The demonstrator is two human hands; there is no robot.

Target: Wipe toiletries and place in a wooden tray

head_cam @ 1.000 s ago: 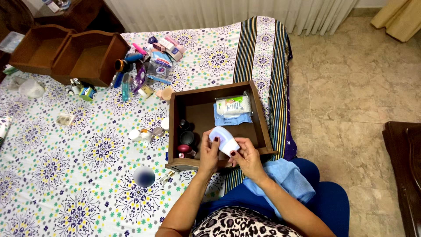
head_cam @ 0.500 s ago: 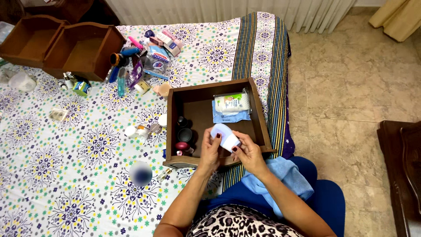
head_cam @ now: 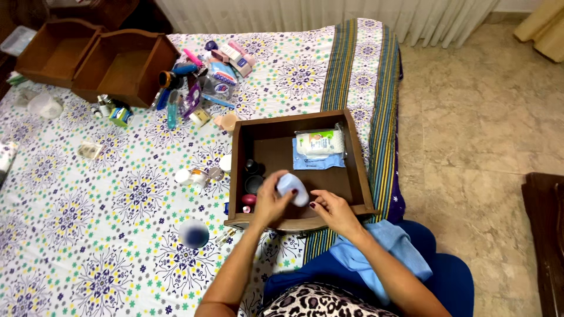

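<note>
While a small pale blue container (head_cam: 293,189) sits gripped in the left hand (head_cam: 271,202) over the near half of an open wooden drawer (head_cam: 357,170), the right hand (head_cam: 332,209) hovers loosely curled just beside it, holding nothing. Wipe packets (head_cam: 319,143) lie far right; the drawer's middle is bare.

Three wooden drawers on the bed: one open drawer (head_cam: 358,176) in front and two empty drawers (head_cam: 117,64) far to its upper left. Inside the open drawer, two flat packs (head_cam: 319,142) stacked at its back wall and one pale bottle (head_cam: 294,189) near its front wall. Two hands there, the left hand (head_cam: 269,202) and the right hand (head_cam: 332,210). One blue cloth (head_cam: 382,249) just below the open drawer.
</note>
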